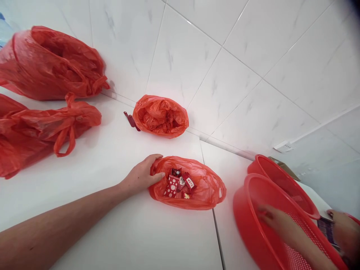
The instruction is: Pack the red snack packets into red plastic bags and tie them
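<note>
My left hand [146,174] grips the left rim of an open red plastic bag [208,182], thumb inside and fingers outside. Small red wrapped candies [189,182] and a red patterned packet [171,185] lie in the bag's left half. On the right, my right hand [272,219] is inside a red plastic basket [242,210], somewhat blurred, with its fingers drawn together. Whatever it may hold is too indistinct to name.
Another open red bag [160,116] stands by the tiled wall beside dark red strips [131,120]. Fuller red bags [56,67] sit at the left. A second red basket [281,180] is behind the first. Another person's hand [345,228] shows at the right edge.
</note>
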Motion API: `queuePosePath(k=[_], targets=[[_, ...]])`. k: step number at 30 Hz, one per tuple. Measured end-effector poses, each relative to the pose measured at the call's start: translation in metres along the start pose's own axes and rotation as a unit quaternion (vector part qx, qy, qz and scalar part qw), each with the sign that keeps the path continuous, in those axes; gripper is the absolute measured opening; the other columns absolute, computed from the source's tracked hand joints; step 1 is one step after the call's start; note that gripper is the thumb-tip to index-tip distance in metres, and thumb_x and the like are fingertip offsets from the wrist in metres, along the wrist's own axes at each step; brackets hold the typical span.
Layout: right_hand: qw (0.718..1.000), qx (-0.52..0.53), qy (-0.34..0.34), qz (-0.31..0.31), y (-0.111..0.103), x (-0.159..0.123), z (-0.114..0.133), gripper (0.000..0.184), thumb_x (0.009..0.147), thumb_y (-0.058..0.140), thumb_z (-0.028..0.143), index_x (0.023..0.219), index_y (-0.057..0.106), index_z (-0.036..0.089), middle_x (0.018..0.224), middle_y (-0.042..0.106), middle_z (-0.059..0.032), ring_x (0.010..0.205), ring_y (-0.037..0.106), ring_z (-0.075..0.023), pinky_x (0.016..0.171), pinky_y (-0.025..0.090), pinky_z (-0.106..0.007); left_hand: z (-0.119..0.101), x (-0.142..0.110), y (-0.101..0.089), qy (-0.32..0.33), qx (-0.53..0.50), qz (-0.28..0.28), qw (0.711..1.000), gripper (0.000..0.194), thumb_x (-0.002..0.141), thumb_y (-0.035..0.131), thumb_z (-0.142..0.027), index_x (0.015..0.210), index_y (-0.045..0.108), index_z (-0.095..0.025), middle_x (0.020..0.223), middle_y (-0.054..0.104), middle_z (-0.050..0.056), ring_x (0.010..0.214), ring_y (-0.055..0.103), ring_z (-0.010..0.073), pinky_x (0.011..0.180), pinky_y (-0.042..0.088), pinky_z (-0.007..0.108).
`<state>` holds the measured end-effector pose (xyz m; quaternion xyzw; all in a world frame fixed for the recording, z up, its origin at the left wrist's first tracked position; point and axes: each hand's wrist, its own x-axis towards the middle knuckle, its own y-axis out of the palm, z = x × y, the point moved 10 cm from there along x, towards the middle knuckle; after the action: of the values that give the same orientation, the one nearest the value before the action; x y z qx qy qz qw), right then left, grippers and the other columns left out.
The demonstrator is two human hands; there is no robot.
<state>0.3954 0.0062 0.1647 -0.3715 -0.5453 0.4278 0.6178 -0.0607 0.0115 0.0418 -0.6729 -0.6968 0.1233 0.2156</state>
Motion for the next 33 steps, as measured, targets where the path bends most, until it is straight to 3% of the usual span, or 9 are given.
queuePosePath(k=[4, 8, 10, 14, 16, 19, 23, 27, 33], targets=[[0.999, -0.01, 0.05, 0.016, -0.017, -0.003, 0.037, 0.022, 0.075, 0.057, 0.046, 0.091, 0.063, 0.032, 0.092, 0.07, -0.0079, 0.077, 0.066, -0.0264, 0.059, 0.049, -0.037, 0.002, 0.0, 0.0, -0.008, -0.011, -0.003, 1.0, 0.056, 0.075, 0.055, -0.046, 0.126, 0.044, -0.025, 0.125, 0.057, 0.005, 0.108, 0.058, 0.0261, 0.092, 0.047, 0.039], [0.994, 0.021, -0.098, 0.035, 0.003, -0.03, 0.137, 0.034, 0.082, 0.049, 0.051, 0.109, 0.058, 0.031, 0.112, 0.065, -0.0049, 0.091, 0.065, -0.0249, 0.071, 0.052, -0.037, 0.002, 0.001, -0.005, -0.018, -0.035, 0.0, 0.999, 0.059, 0.076, 0.054, -0.048, 0.129, 0.042, -0.026, 0.131, 0.052, 0.007, 0.103, 0.061, 0.0242, 0.088, 0.05, 0.037], [0.991, 0.013, -0.131, 0.013, 0.018, -0.036, 0.163, 0.046, 0.085, 0.044, 0.05, 0.124, 0.05, 0.027, 0.131, 0.054, -0.0082, 0.107, 0.06, -0.0276, 0.077, 0.051, -0.039, 0.0, 0.001, -0.007, -0.023, -0.062, 0.028, 0.997, 0.066, 0.075, 0.056, -0.049, 0.134, 0.036, -0.026, 0.131, 0.051, 0.009, 0.097, 0.063, 0.0231, 0.082, 0.053, 0.036], [0.999, -0.015, -0.034, 0.018, 0.052, -0.025, 0.147, 0.062, 0.082, 0.047, 0.052, 0.132, 0.044, 0.016, 0.132, 0.051, -0.0172, 0.109, 0.058, -0.0327, 0.072, 0.05, -0.039, 0.006, -0.006, -0.004, -0.079, -0.084, 0.127, 0.985, 0.093, 0.071, 0.062, -0.048, 0.146, 0.013, -0.023, 0.104, 0.064, 0.009, 0.078, 0.067, 0.0213, 0.065, 0.055, 0.033], [0.994, 0.006, 0.02, 0.109, 0.077, -0.021, 0.132, 0.048, 0.081, 0.048, 0.053, 0.11, 0.059, 0.017, 0.104, 0.067, -0.0138, 0.089, 0.065, -0.0303, 0.062, 0.048, -0.036, 0.008, -0.007, -0.001, -0.105, -0.092, 0.161, 0.977, 0.09, 0.071, 0.062, -0.043, 0.145, 0.014, -0.023, 0.091, 0.066, 0.005, 0.07, 0.066, 0.0199, 0.056, 0.053, 0.03], [0.969, 0.138, 0.032, 0.203, 0.093, -0.017, 0.135, 0.035, 0.081, 0.049, 0.05, 0.072, 0.061, 0.019, 0.066, 0.065, -0.0033, 0.063, 0.061, -0.0212, 0.054, 0.042, -0.03, -0.014, 0.007, -0.012, -0.083, -0.159, 0.132, 0.975, 0.071, 0.074, 0.06, -0.032, 0.137, 0.03, -0.021, 0.083, 0.064, 0.002, 0.066, 0.065, 0.0169, 0.054, 0.052, 0.027], [0.925, 0.369, 0.058, 0.072, 0.041, 0.006, 0.145, 0.03, 0.077, 0.059, 0.048, 0.072, 0.061, 0.018, 0.068, 0.064, -0.0009, 0.063, 0.056, -0.0155, 0.057, 0.045, -0.027, -0.077, 0.034, -0.071, 0.008, -0.264, -0.033, 0.964, 0.053, 0.075, 0.062, -0.023, 0.123, 0.042, -0.017, 0.077, 0.06, 0.0, 0.063, 0.06, 0.0115, 0.057, 0.051, 0.026], [0.811, 0.571, 0.076, -0.102, -0.017, 0.023, 0.145, 0.028, 0.071, 0.068, 0.046, 0.074, 0.062, 0.019, 0.076, 0.064, -0.0019, 0.07, 0.058, -0.0149, 0.062, 0.049, -0.027, -0.148, 0.035, -0.12, 0.123, -0.281, -0.118, 0.944, 0.046, 0.076, 0.06, -0.019, 0.119, 0.045, -0.018, 0.078, 0.059, -0.001, 0.068, 0.06, 0.0109, 0.062, 0.051, 0.026], [0.731, 0.656, 0.078, -0.17, -0.018, 0.029, 0.177, 0.019, 0.069, 0.071, 0.034, 0.077, 0.063, 0.018, 0.073, 0.06, 0.0022, 0.067, 0.054, -0.01, 0.069, 0.046, -0.024, -0.191, 0.011, -0.115, 0.203, -0.138, -0.101, 0.964, 0.047, 0.075, 0.057, -0.018, 0.121, 0.048, -0.023, 0.1, 0.062, 0.003, 0.08, 0.06, 0.0128, 0.069, 0.051, 0.027]])
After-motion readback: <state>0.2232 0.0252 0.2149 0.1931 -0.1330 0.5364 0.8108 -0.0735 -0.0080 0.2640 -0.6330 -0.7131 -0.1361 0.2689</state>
